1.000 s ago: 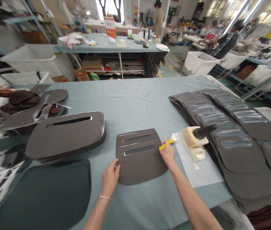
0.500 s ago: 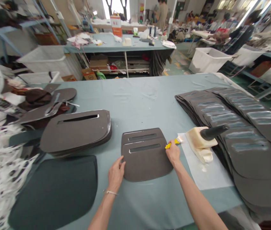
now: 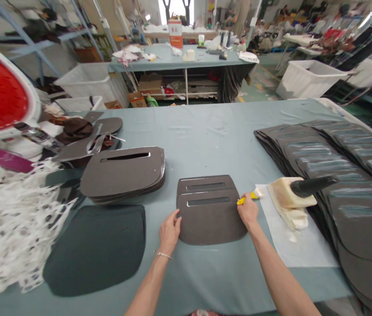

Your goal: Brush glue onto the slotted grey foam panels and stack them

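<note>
Two overlapping dark grey slotted panels (image 3: 211,226) lie in front of me, the rear one showing its slot above the front one. My left hand (image 3: 170,230) grips the left edge of the front panel, thumb and fingers closed there. My right hand (image 3: 248,211) is closed around the yellow handle of a paintbrush (image 3: 251,196), its bristles pointing right, and rests against the panels' right edge. To the right, a cream-coloured container (image 3: 286,193) with a black handle-like piece stands on a white sheet (image 3: 283,243), which has whitish smears.
A stack of slotted panels (image 3: 123,175) and dark green panels (image 3: 96,250) lie left. Fanned panels with shiny strips (image 3: 353,188) cover the right side. White perforated scraps (image 3: 17,219) and a red-and-white object (image 3: 1,92) are far left. Another table (image 3: 159,61) stands beyond.
The view has swung left, so everything appears shifted right. Both hands keep their places at the panel edges, and the right still holds the paintbrush.
</note>
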Demonstrator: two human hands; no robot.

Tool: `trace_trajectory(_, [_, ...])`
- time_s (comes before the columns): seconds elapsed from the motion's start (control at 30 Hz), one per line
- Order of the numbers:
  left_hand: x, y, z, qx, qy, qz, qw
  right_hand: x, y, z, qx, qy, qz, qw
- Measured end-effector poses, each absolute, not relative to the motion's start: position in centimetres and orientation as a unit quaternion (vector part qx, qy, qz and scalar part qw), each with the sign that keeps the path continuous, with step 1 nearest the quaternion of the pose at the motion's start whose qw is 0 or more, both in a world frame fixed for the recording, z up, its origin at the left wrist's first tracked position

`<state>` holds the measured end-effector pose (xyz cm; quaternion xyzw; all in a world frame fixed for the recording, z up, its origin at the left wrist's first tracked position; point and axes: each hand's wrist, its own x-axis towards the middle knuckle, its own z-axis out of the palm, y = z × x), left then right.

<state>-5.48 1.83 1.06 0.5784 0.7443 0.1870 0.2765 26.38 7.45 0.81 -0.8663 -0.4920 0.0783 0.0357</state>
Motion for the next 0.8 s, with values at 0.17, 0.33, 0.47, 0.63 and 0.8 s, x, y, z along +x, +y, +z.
trace_trajectory(0.17, [-5.6, 1.7, 0.6, 0.581, 0.742, 0.195, 0.271, 26.5, 7.5, 0.8, -0.862, -0.499, 0.088, 0.032])
trace_trajectory(0.33, [-5.7, 1.6, 0.4, 0.582, 0.739, 0.201, 0.273, 26.4, 7.5, 1.5, -0.867, -0.487, 0.101, 0.025])
trace_trajectory(0.47, [-5.9, 1.6, 0.1, 0.594, 0.730, 0.204, 0.269, 26.1, 7.5, 2.4, -0.871, -0.477, 0.111, 0.027])
trace_trajectory(0.63, [-6.1, 1.7, -0.2, 0.610, 0.719, 0.204, 0.265, 25.9, 7.6, 3.0, -0.880, -0.458, 0.124, 0.015])
trace_trajectory(0.8, [-6.0, 1.6, 0.1, 0.613, 0.713, 0.207, 0.270, 26.2, 7.5, 2.5, -0.874, -0.469, 0.126, 0.022])
